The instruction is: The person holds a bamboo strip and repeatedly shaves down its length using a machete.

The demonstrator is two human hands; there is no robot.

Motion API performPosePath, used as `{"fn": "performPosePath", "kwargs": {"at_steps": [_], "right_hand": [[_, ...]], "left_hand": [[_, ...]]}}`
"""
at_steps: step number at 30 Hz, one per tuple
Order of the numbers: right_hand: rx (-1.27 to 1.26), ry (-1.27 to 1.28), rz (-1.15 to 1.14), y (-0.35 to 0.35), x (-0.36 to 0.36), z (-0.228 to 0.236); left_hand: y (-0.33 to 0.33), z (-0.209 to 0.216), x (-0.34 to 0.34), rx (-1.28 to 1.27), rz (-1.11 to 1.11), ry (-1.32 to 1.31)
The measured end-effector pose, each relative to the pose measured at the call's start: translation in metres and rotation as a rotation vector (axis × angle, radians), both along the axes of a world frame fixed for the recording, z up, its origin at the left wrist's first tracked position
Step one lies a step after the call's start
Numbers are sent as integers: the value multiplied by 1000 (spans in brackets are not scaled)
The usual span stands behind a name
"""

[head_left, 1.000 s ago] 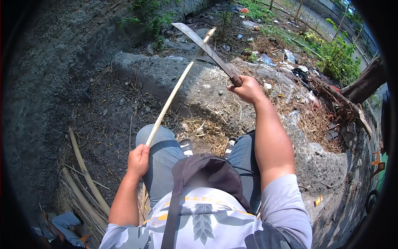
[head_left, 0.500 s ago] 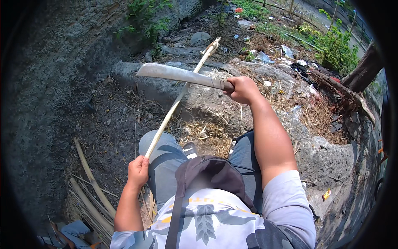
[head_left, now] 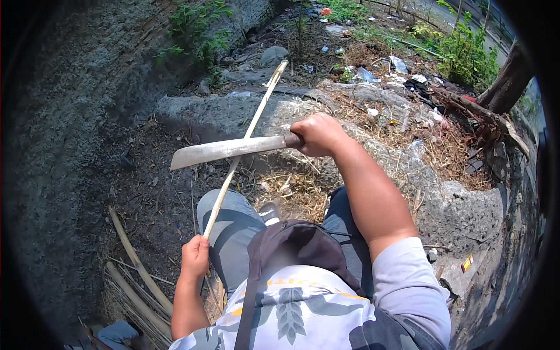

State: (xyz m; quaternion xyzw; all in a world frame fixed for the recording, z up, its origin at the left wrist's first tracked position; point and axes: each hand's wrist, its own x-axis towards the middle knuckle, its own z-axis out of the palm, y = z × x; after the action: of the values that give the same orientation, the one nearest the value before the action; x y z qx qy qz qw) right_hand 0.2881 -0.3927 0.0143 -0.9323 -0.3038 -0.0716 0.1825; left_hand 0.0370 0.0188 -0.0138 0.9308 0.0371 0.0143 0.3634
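Machete [head_left: 233,149], raised a second ago, has swung down in the clenched right grip [head_left: 318,134] onto the stick [head_left: 242,143], well above the left grip [head_left: 195,256] clasping its lower end—mid-chop.

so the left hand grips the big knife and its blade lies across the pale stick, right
Not quite: the head view shows the right hand gripping the big knife. The left hand holds the pale stick at its near end. The blade does lie across that stick.
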Motion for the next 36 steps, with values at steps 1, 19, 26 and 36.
{"fn": "performPosePath", "kwargs": {"at_steps": [1, 19, 26, 36], "right_hand": [[-57, -40, 19, 3, 1, 0], [-55, 181, -64, 6, -3, -1], [134, 235, -472, -42, 23, -17], [1531, 669, -1032, -119, 63, -86]], "left_hand": [[3, 2, -2, 0, 10, 27], [12, 13, -27, -9, 6, 119], [65, 17, -65, 33, 35, 123], [73, 16, -81, 108, 216, 97]]}}
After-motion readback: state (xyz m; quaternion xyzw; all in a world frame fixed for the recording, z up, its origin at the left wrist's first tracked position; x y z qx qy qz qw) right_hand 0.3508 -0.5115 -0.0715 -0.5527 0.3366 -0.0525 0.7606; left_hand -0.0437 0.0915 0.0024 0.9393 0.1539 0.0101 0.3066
